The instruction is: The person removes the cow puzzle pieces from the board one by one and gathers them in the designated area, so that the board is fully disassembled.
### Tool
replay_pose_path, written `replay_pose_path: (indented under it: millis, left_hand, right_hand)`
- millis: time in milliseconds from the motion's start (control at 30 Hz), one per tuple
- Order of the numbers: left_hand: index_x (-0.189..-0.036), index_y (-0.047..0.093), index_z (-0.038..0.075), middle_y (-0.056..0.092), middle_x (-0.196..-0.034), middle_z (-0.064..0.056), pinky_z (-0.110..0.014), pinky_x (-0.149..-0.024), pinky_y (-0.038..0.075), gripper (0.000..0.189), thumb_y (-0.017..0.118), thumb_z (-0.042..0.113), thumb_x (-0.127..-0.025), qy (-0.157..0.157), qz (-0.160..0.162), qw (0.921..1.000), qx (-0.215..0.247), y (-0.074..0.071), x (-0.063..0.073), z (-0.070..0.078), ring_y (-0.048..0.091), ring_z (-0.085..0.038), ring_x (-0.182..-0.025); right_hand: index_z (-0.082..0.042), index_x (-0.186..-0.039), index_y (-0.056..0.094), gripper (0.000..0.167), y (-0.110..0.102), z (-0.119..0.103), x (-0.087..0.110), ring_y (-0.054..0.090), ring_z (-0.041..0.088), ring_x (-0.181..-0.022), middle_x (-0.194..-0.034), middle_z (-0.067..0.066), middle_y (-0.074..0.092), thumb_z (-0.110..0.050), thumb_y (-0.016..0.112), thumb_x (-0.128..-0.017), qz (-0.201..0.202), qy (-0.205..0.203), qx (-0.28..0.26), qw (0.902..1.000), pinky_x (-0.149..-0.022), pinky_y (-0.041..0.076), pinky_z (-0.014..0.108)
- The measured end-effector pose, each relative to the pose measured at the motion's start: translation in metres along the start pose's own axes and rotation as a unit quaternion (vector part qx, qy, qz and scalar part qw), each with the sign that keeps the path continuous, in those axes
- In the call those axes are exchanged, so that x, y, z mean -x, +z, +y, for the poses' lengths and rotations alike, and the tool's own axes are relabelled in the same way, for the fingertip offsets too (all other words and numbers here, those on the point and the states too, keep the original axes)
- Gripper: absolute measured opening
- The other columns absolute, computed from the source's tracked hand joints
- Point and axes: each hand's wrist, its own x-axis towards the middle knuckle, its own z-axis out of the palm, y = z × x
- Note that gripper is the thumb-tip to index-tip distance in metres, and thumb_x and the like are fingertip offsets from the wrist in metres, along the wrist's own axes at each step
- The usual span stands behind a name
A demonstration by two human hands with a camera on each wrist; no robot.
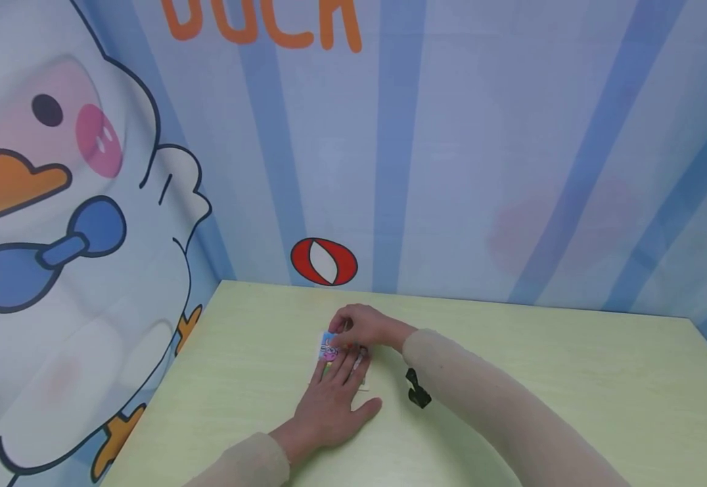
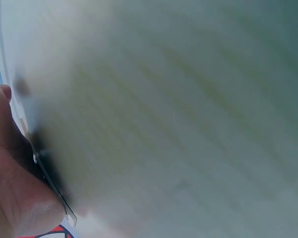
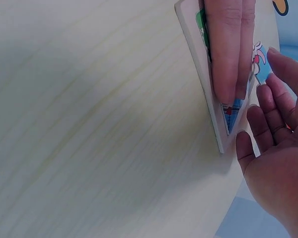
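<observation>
A small flat picture puzzle board (image 3: 208,99) with a white rim lies on the table. My left hand (image 1: 329,409) rests on it, fingers straight and pressed across the picture, thumb out to the side on the table. At the far part of the board, my right hand (image 1: 362,325) bends over with curled fingers. Between its thumb and forefinger it pinches a puzzle piece (image 3: 263,58) with a cartoon figure on blue. Much of the board's picture is hidden under the hands. The left wrist view catches only part of the left hand (image 2: 20,198) and the board's edge.
A small black object (image 1: 417,389) is beside the right forearm, possibly attached to the sleeve. The pale yellow table (image 1: 542,365) ends at a blue striped cloth backdrop (image 1: 450,169). A large printed duck (image 1: 73,304) covers the cloth on the left.
</observation>
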Motion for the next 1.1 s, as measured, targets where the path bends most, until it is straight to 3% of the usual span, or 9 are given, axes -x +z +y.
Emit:
replay_pose_path:
  millis: [433,767,1100]
  left_hand:
    - [-0.173,0.019,0.018,0.005,-0.180,-0.001,-0.058,-0.132,0.003,0.083,0.037,0.067,-0.108,-0.004,-0.009,0.9999,0.004,-0.002,0.001,0.003,0.003,-0.023,-0.166]
    - [-0.173,0.021,0.018,0.008,-0.180,-0.003,-0.059,-0.132,0.004,0.083,0.040,0.067,-0.108,0.004,0.010,0.9999,0.006,0.003,-0.001,-0.001,0.005,-0.024,-0.166]
    - [-0.172,0.024,0.018,0.009,-0.180,-0.005,-0.060,-0.132,0.006,0.083,0.039,0.068,-0.108,-0.004,0.002,0.9999,0.016,0.002,0.000,-0.002,0.006,-0.025,-0.166]
  right_hand:
    - [-0.011,-0.099,0.075,0.006,-0.002,-0.001,-0.006,0.065,0.009,-0.080,-0.087,-0.004,0.073,-0.015,0.079,-0.098,-0.004,-0.005,-0.006,1.0000,-0.077,0.053,0.024]
    - [-0.010,-0.097,0.077,0.006,-0.008,-0.008,-0.005,0.066,0.008,-0.081,-0.088,-0.004,0.075,-0.015,0.078,-0.099,-0.016,-0.013,0.005,0.9998,-0.079,0.054,0.024]
    - [-0.011,-0.098,0.078,0.006,-0.024,-0.010,0.002,0.066,0.009,-0.085,-0.091,-0.004,0.074,-0.017,0.078,-0.099,-0.026,-0.013,0.000,0.9996,-0.082,0.056,0.025]
